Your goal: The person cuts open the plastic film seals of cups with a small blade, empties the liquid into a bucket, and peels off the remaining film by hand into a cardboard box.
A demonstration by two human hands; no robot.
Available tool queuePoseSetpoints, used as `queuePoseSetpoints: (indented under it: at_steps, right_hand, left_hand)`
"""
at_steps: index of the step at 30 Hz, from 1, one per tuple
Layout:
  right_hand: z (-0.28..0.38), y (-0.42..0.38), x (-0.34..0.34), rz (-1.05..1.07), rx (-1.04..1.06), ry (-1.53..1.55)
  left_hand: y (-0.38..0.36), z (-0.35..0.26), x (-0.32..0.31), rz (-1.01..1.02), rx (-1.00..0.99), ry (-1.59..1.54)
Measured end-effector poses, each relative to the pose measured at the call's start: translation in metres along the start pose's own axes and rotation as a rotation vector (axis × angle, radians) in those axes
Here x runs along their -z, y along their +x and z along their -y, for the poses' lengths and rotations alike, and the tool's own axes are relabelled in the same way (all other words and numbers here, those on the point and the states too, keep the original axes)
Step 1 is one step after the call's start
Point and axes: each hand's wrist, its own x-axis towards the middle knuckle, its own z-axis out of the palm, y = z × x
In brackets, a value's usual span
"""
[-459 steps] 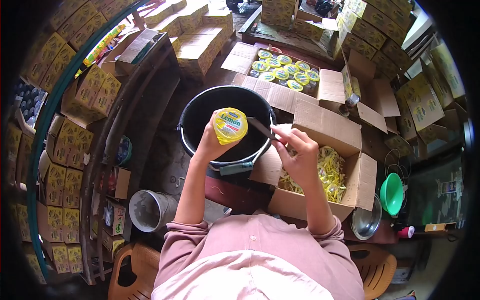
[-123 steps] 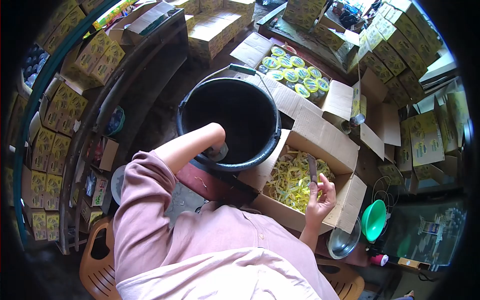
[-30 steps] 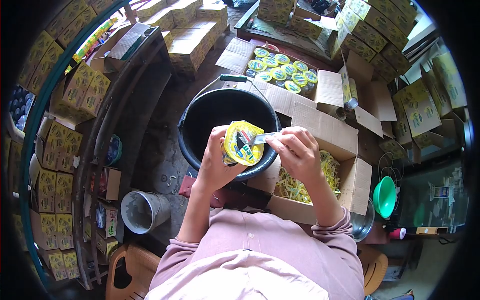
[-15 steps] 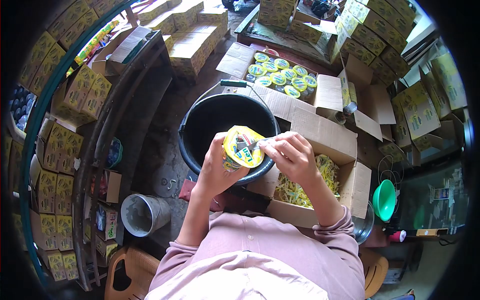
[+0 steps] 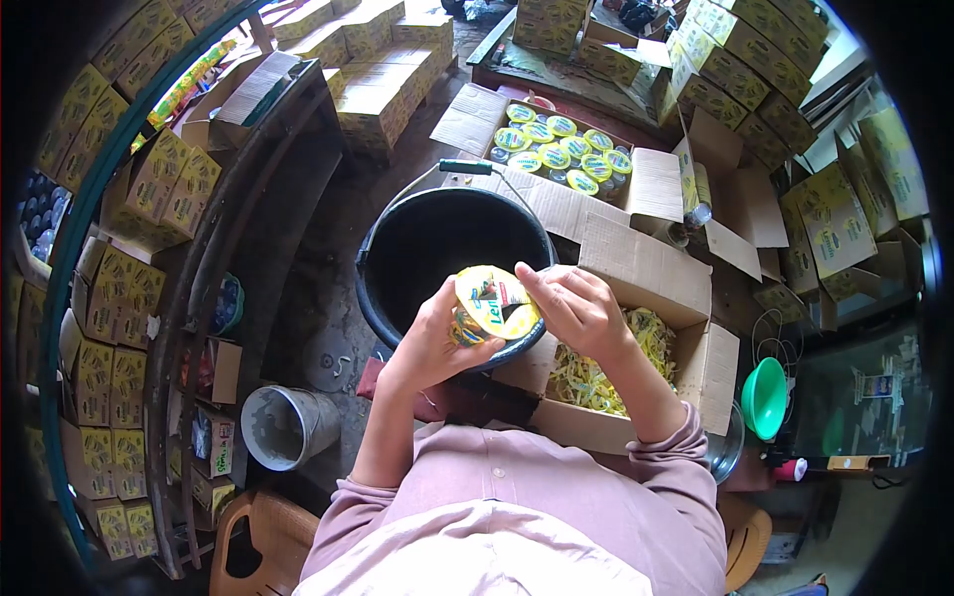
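Observation:
My left hand (image 5: 427,343) is wrapped round a drink cup (image 5: 463,330) with a yellow printed film lid (image 5: 487,310), held over the near rim of a black bucket (image 5: 370,298). Dark gaps show in the lid, where the film is cut or torn. My right hand (image 5: 576,306) pinches a loose part of the film at the cup's right edge. Whether a small blade is also between those fingers is hidden. Below my right forearm, an open carton (image 5: 711,372) holds a heap of yellow film strips (image 5: 646,363).
Behind the bucket, an open carton (image 5: 656,189) holds several yellow-lidded cups (image 5: 556,156). A grey bucket (image 5: 288,427) stands on the floor at left. At right are a green bowl (image 5: 763,397) and stacked cartons (image 5: 830,223). A shelf (image 5: 179,348) with boxes lines the left.
A dark flat tip that lay on the lid under my right fingers no longer shows. The film is now parted, and the cup has turned and moved slightly lower and right.

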Motion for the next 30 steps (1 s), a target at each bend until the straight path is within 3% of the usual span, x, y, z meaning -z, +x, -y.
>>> queuePoseSetpoints:
  at_steps: [7,16,24,28,30]
  right_hand:
    - [-0.004,0.004,-0.001,-0.058,0.018,0.004]
    - [-0.01,0.008,-0.005,-0.096,-0.047,0.087]
    - [-0.01,0.006,0.01,-0.053,-0.095,0.07]
    - [-0.009,0.006,0.012,-0.039,-0.085,0.049]
    - [-0.008,0.007,0.013,-0.032,-0.073,0.032]
  left_hand:
    - [0.008,0.011,0.014,0.245,0.078,-0.279]
    - [0.02,0.023,0.024,0.357,0.2,-0.443]
    - [0.025,0.017,0.019,0.154,0.007,-0.38]
    - [0.027,0.011,0.008,-0.018,-0.182,-0.059]
    - [0.026,0.005,0.006,-0.074,-0.167,0.06]
